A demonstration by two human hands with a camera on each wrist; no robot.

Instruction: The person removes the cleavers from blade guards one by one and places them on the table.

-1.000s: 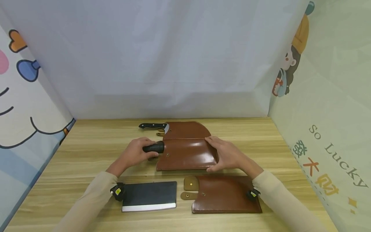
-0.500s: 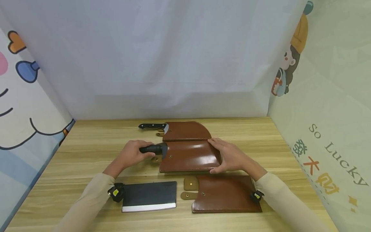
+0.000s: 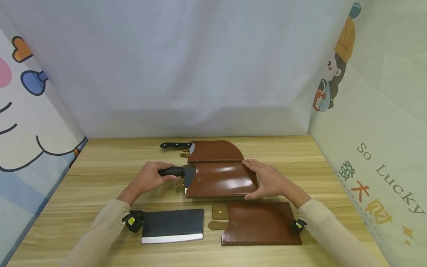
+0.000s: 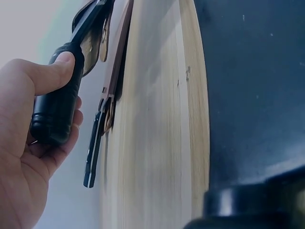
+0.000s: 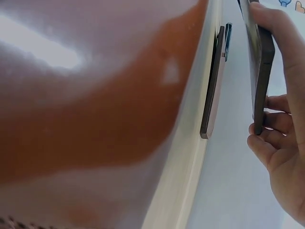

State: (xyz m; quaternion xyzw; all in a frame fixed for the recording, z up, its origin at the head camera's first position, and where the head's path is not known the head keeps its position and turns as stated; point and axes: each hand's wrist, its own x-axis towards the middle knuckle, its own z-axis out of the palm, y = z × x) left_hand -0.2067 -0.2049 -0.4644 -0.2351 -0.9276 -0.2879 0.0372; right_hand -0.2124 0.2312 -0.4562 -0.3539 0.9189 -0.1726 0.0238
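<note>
The cleaver (image 3: 172, 171) is over the middle of the table (image 3: 100, 163), its black handle pointing left and most of its blade inside a brown sheath (image 3: 223, 180); a strip of dark blade shows at the sheath's mouth, with a bit of bright edge at its lower corner. The left hand (image 3: 151, 178) grasps the handle, thumb on one side and fingers curled round the other. The right hand (image 3: 267, 180) grips the sheath's right end, thumb at the near edge and fingers at the far one. Just behind lies a black-handled knife (image 3: 176, 145), its blade in a round-ended sheath (image 3: 216, 151). Nearer the person, a second cleaver (image 3: 172, 224) lies bare, dark with a bright lower edge. Just to its right lies a spare sheath (image 3: 263, 223) with tan flaps (image 3: 218, 225). A white cloth (image 3: 213, 55) hangs behind the table.
</note>
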